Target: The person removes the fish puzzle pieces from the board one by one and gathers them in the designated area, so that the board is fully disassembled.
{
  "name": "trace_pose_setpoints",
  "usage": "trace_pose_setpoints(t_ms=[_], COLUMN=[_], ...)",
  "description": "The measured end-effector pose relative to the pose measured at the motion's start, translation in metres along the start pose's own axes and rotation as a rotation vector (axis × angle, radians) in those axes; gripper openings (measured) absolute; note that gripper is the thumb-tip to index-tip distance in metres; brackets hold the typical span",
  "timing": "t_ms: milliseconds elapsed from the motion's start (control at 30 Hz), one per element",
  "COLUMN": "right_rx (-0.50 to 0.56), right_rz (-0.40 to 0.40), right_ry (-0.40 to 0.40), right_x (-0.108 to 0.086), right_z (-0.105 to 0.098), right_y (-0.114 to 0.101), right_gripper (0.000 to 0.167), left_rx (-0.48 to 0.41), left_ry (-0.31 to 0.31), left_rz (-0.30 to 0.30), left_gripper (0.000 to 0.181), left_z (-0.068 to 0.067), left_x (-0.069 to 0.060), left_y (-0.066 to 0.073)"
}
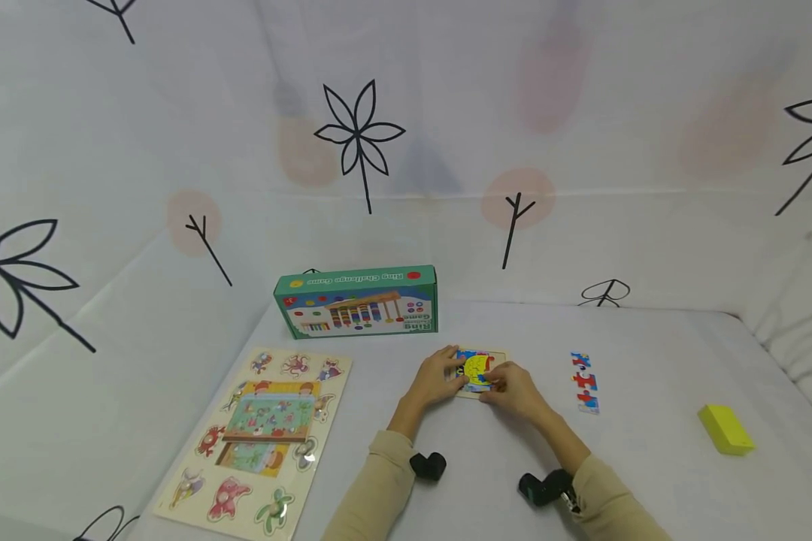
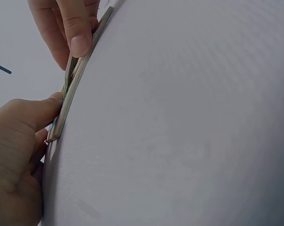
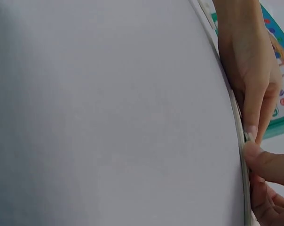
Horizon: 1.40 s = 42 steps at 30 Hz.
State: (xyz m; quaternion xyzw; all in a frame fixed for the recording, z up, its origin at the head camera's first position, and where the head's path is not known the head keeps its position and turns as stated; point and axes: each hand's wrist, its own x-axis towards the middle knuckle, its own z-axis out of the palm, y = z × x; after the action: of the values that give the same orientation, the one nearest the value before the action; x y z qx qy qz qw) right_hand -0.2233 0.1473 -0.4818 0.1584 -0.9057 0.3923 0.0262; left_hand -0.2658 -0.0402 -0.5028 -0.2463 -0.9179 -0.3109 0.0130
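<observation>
Item: one flat, pale wooden puzzle tray (image 1: 501,356), centre of the white-covered table (image 1: 467,481), on the near side of the green printed cardboard box (image 1: 357,315). Condition, as I judge it: partly filled. A yellow-and-blue picture section (image 1: 475,367) is seated; bare wood shows at right.
Outstanding: a column of loose red, blue and white jigsaw pieces (image 1: 585,382), to the right.
Orientation: tray edges run roughly left-right and near-far; I can't tell its longer side, nor which way the covered picture faces. The loose column's long axis runs near-far.
Left hand (image 1: 435,379): grips the tray's left side, thumb on the face.
Right hand (image 1: 517,391): thumb and fingers pinch one thin, tilted piece (image 2: 68,73) over the tray.
Outlying: cream animal-puzzle board (image 1: 253,492), left; yellow rectangular block (image 1: 725,430), far right.
</observation>
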Motion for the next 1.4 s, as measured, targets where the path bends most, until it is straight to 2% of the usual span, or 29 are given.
trace_pose_setpoints(t_ms=[100,200,333,500,633,767,933,1033,1233,1400], right_rx=[-0.028,-0.036,-0.011,0.041,0.048,0.063,0.132,0.153,0.104,0.154], right_rz=[-0.048,-0.061,-0.002,0.055,0.05,0.02,0.015,0.016,0.013,0.029], right_ry=[-0.048,-0.091,-0.124,-0.11,-0.125,-0.196,-0.272,-0.287,-0.294,-0.31], right_x=[0.002,0.005,0.005,0.004,0.007,0.012,0.015,0.015,0.014,0.01], right_z=[-0.004,-0.008,-0.011,-0.012,-0.014,-0.017,-0.023,-0.025,-0.025,-0.028], right_y=[0.003,0.003,0.002,0.005,0.009,0.01,0.011,0.01,0.008,0.012], right_gripper=[0.03,0.027,0.028,0.03,0.032,0.036,0.036,0.033,0.029,0.032], left_rx=[0.007,0.011,0.014,0.015,0.021,0.015,0.018,0.015,0.003,0.006], left_ry=[0.001,0.002,0.005,0.006,0.008,0.003,-0.002,0.0,-0.004,0.009], left_rz=[0.004,0.011,0.017,0.018,0.023,0.021,0.015,0.019,0.019,0.031], left_gripper=[0.043,0.043,0.043,0.043,0.044,0.044,0.044,0.044,0.043,0.043], left_z=[0.001,0.001,0.001,0.001,0.0,0.0,-0.001,0.0,0.002,0.001], left_x=[0.0,0.001,0.0,0.0,-0.001,-0.001,-0.001,-0.002,-0.001,-0.001], left_y=[0.0,-0.001,-0.002,-0.003,-0.002,-0.001,0.0,-0.001,-0.001,-0.001])
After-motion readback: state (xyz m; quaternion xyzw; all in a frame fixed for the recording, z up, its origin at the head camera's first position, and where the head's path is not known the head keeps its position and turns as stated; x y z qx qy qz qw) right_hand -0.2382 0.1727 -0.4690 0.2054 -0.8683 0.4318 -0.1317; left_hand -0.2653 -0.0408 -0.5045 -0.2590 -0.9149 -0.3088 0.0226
